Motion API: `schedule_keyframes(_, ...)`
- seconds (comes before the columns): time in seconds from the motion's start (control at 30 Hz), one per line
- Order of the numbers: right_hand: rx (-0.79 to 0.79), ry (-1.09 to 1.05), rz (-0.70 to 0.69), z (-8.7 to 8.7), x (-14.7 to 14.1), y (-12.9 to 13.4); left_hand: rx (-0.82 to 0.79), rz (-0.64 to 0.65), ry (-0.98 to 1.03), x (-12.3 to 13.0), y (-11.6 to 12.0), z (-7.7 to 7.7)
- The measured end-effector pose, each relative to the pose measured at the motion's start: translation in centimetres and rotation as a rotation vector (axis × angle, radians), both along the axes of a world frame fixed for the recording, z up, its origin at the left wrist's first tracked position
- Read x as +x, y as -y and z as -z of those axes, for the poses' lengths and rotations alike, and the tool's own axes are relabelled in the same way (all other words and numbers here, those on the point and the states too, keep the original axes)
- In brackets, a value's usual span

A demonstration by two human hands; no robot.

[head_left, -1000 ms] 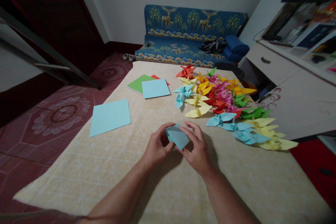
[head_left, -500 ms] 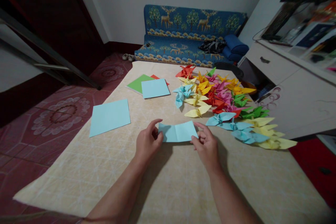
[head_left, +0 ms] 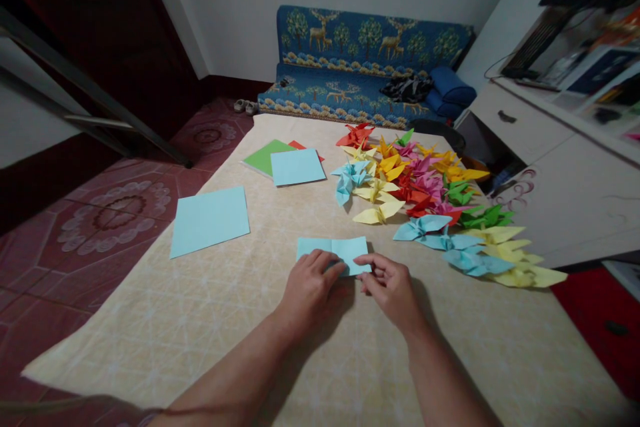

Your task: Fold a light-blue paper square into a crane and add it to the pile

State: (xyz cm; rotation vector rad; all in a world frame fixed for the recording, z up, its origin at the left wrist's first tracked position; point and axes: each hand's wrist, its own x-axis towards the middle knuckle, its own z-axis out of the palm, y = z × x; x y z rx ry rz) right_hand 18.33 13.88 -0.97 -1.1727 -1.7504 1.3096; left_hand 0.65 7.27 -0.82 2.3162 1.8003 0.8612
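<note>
A folded light-blue paper (head_left: 350, 249) with a crease down its middle lies on the cloth-covered table (head_left: 210, 320). My left hand (head_left: 311, 280) rests over its lower left part, palm down, fingers close together and pressing on it. The right lower corner is pinched between the thumb and fingers of my right hand (head_left: 387, 283). The two hands are near each other but apart. A larger flat blue sheet (head_left: 210, 221) lies to the left. Beyond the folded paper is another blue sheet (head_left: 299, 167), overlapping a green sheet (head_left: 265, 157) and a red one.
Many folded paper cranes (head_left: 415, 180) in red, orange, pink, green, yellow and blue cover the table's right side. Behind the table stands a blue patterned sofa (head_left: 345, 87). A white cabinet (head_left: 560, 167) is at the right, a metal ladder (head_left: 100, 121) at the left.
My left hand has moved right from the paper's left edge onto its lower part. My right hand has shifted slightly, its fingers now closer in at the corner. The paper lies straighter.
</note>
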Motion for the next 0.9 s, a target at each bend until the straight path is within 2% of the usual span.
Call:
schedule_keyframes(0.13,0.067,-0.008,-0.059,-0.1,0.3,-0.2,0.014,-0.014,0.039,-0.1,-0.3,0.3)
schedule_keyframes(0.33,0.461,0.028,-0.019,-0.8,0.3,-0.8,0.029,0.016,0.129,-0.7,-0.2,-0.3)
schedule_keyframes(0.43,0.545,-0.003,-0.043,-1.1,0.4,-0.9,0.018,0.054,0.141,-0.8,0.6,-0.6)
schedule_keyframes(0.6,0.385,-0.036,-0.209,-0.4,0.3,-1.0,0.017,0.088,0.026,-0.7,3.1,-0.2)
schedule_keyframes(0.7,0.325,0.029,-0.171,0.1,0.0,-1.0,0.056,0.091,-0.040,-0.7,4.8,0.3)
schedule_keyframes(0.8,0.286,0.125,-0.126,0.2,-0.1,-1.0,0.013,0.042,-0.074,-0.6,6.0,0.4)
schedule_keyframes(0.9,0.237,0.220,-0.161,-0.3,0.0,-0.9,-0.020,0.020,-0.076,-0.4,6.5,0.3)
